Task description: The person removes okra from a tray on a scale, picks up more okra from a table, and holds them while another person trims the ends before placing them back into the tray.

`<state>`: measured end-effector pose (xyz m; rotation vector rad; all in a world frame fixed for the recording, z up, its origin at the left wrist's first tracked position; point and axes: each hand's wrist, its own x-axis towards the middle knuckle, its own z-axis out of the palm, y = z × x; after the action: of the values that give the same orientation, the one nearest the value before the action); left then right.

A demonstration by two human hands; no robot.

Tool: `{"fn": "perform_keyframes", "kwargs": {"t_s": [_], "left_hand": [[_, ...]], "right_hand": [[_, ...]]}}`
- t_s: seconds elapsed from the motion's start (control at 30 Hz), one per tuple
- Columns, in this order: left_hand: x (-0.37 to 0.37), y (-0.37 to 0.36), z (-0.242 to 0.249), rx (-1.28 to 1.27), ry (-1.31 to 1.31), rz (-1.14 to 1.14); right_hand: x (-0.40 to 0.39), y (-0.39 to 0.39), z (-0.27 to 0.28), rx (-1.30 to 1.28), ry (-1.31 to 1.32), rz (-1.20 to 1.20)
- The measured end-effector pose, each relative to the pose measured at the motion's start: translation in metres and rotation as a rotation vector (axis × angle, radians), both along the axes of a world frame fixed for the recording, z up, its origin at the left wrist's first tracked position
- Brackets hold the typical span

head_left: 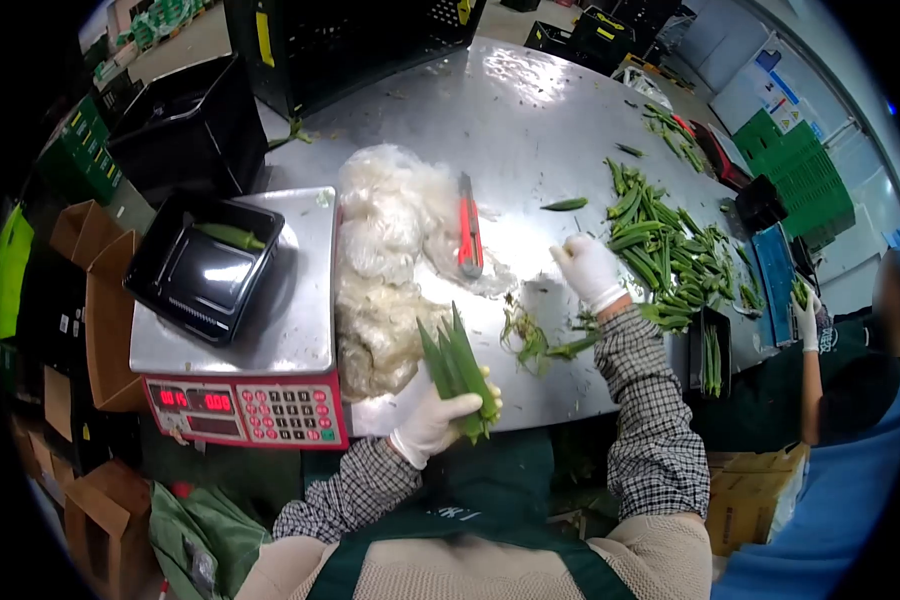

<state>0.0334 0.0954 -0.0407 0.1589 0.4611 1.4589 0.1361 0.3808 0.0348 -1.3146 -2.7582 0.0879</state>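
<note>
My left hand (pixel 435 423), in a white glove, is closed around a small bunch of green okra (pixel 456 372), tips pointing up, at the table's near edge. My right hand (pixel 587 270), also gloved, is over the table with its fingers curled in and no okra visible in it. Just to its right lies a large heap of loose okra (pixel 660 240). A single okra pod (pixel 566 204) lies above it, and okra scraps (pixel 530 337) are below. On the scale (pixel 305 290) at left, a black tray (pixel 188 290) contains one okra pod (pixel 229 236).
Crumpled clear plastic bags (pixel 380 225) lie beside the scale, with a red box cutter (pixel 469 235) near them. Black crates (pixel 195 130) stand behind. On the right, a co-worker's gloved hand (pixel 806 318) holds okra near a black tray of okra (pixel 696 350).
</note>
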Motion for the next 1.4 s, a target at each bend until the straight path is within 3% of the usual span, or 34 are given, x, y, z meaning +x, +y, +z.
{"fn": "perform_keyframes", "kwargs": {"t_s": [0.07, 0.1, 0.3, 0.4, 0.43, 0.53, 0.6, 0.63, 0.67, 0.7, 0.83, 1.07, 1.17, 1.2, 1.3, 1.33, 1.4], "left_hand": [[0.000, 0.000, 0.004, -0.006, -0.018, -0.007], [-0.001, 0.001, 0.003, 0.005, -0.014, -0.009], [-0.003, 0.003, 0.005, 0.013, 0.037, -0.055], [-0.003, 0.002, 0.004, 0.008, 0.041, -0.056], [-0.002, 0.002, 0.003, 0.015, 0.037, -0.060], [-0.002, 0.003, 0.006, 0.019, 0.051, -0.063], [-0.001, 0.003, 0.002, 0.027, 0.052, -0.058], [0.000, 0.003, 0.001, 0.029, 0.035, -0.056], [0.001, 0.003, 0.000, 0.028, 0.024, -0.052], [0.002, 0.002, -0.002, 0.040, 0.042, -0.042], [0.000, -0.001, 0.004, 0.065, 0.060, -0.010], [0.002, -0.002, 0.004, 0.105, 0.007, 0.019], [0.002, -0.003, 0.011, 0.114, -0.017, 0.027], [0.004, -0.004, 0.013, 0.121, -0.027, 0.030], [0.003, -0.003, -0.004, 0.135, 0.017, 0.016], [0.002, -0.002, -0.007, 0.155, 0.024, 0.004], [0.003, -0.002, -0.006, 0.123, 0.009, 0.023]], "right_hand": [[-0.006, 0.039, -0.001, 0.095, -0.042, -0.082], [-0.006, 0.059, -0.010, 0.164, 0.085, -0.059], [-0.033, 0.114, -0.033, 0.241, -0.166, -0.011], [-0.037, 0.117, -0.035, 0.246, -0.125, -0.031], [-0.035, 0.112, -0.031, 0.291, 0.111, -0.005], [-0.026, 0.095, 0.002, -0.409, 0.912, -0.038], [-0.020, 0.058, 0.017, -0.586, 1.193, -0.081], [-0.015, 0.049, 0.007, -0.609, 1.116, -0.134], [-0.016, 0.046, -0.017, -0.621, 0.828, -0.126], [-0.014, 0.030, -0.024, -0.674, 0.814, -0.117], [-0.001, -0.007, 0.013, -0.906, 1.078, -0.062], [0.041, -0.085, 0.029, -1.430, 1.093, 0.158], [0.047, -0.126, 0.027, -1.233, 0.799, 0.117], [0.047, -0.138, 0.017, -1.104, 0.636, 0.146], [0.036, -0.188, 0.010, -0.700, 0.486, 0.218], [0.034, -0.193, 0.010, -0.398, 0.419, 0.285], [0.032, -0.196, 0.015, -0.409, 0.408, 0.271]]}}
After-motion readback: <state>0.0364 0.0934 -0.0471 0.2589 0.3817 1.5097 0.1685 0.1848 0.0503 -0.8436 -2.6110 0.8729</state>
